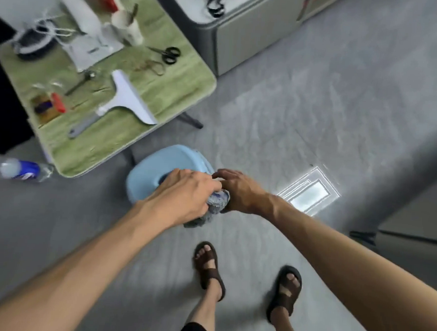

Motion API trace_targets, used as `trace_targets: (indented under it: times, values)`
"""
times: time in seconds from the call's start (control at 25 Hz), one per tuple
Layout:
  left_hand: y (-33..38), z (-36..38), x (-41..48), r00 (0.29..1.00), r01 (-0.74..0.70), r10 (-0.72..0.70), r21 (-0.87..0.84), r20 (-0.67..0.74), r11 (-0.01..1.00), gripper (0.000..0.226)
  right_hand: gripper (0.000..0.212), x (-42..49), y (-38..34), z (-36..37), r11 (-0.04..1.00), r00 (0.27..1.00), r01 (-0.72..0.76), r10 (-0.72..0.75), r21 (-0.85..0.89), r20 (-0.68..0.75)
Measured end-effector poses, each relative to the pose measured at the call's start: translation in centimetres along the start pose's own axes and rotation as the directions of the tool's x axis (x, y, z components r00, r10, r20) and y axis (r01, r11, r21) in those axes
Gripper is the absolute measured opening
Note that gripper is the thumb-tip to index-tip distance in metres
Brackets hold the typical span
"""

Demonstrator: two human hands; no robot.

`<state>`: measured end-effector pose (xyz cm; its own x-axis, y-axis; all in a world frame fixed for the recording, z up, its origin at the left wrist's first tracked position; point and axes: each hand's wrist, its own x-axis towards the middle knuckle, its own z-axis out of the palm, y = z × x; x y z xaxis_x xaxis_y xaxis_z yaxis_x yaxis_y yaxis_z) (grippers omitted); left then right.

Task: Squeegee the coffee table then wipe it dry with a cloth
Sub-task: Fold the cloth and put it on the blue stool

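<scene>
Hands, left hand [185, 195] and right hand [239, 191], clutch cloth [216, 203].

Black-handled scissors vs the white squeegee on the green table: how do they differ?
The black-handled scissors are small, dark and slim, lying at the table's far side; the white squeegee is larger, pale, with a wide flat blade and a grey handle, lying nearer the table's close edge. Both rest untouched on the green-topped table, while both hands hold a grey cloth over a blue stool.
</scene>
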<state>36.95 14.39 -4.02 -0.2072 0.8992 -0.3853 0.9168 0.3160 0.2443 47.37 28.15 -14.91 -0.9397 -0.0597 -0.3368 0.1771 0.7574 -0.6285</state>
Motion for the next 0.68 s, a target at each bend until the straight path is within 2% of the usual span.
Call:
trace_targets:
  times: [0.08,0.16,0.2,0.28,0.36,0.44,0.52,0.6,0.68]
  values:
    - [-5.1,-0.2,-2.6,0.992,0.12,-0.12,-0.015,-0.025,0.993,0.02,0.04,4.5,-2.5,-0.6,0.996,1.0,0.023,-0.022,-0.086,0.015]
    - [-9.5,-0.2,-5.0,0.956,0.266,-0.275,-0.093,-0.099,0.959,0.02,0.035,7.8,-3.7,-1.3,0.987,0.999,-0.039,0.038,-0.154,-0.015]
    - [-11.3,-0.1,-5.9,0.925,0.328,-0.351,-0.162,-0.146,0.931,0.019,0.034,9.1,-4.0,-1.7,0.981,0.997,-0.047,0.033,-0.188,-0.076]
    - [-14.1,0.7,-7.1,0.842,0.408,-0.48,-0.293,-0.247,0.865,0.018,0.029,11.2,-4.9,-2.4,0.963,0.967,0.018,-0.085,-0.269,-0.241]
    - [-16.3,2.4,-7.7,0.756,0.459,-0.578,-0.381,-0.308,0.803,0.02,0.021,13.4,-5.8,-1.8,0.925,0.928,0.084,-0.209,-0.372,-0.309]
    - [-17.4,5.2,-7.8,0.707,0.504,-0.65,-0.448,-0.278,0.739,0.021,0.019,14.8,-6.2,-0.6,0.882,0.939,0.072,-0.218,-0.466,-0.266]
    - [-17.7,8.2,-7.9,0.7,0.515,-0.685,-0.522,-0.202,0.68,0.021,0.017,14.7,-6.0,1.4,0.842,0.965,0.057,-0.184,-0.537,-0.185]
    - [-17.5,10.2,-8.2,0.714,0.502,-0.686,-0.581,-0.139,0.641,0.018,0.012,13.5,-5.7,2.6,0.852,0.977,0.06,-0.158,-0.521,-0.146]
    - [-17.9,11.7,-8.8,0.723,0.498,-0.685,-0.618,-0.092,0.609,0.019,0.016,12.8,-5.2,2.9,0.883,0.985,0.073,-0.137,-0.463,-0.104]
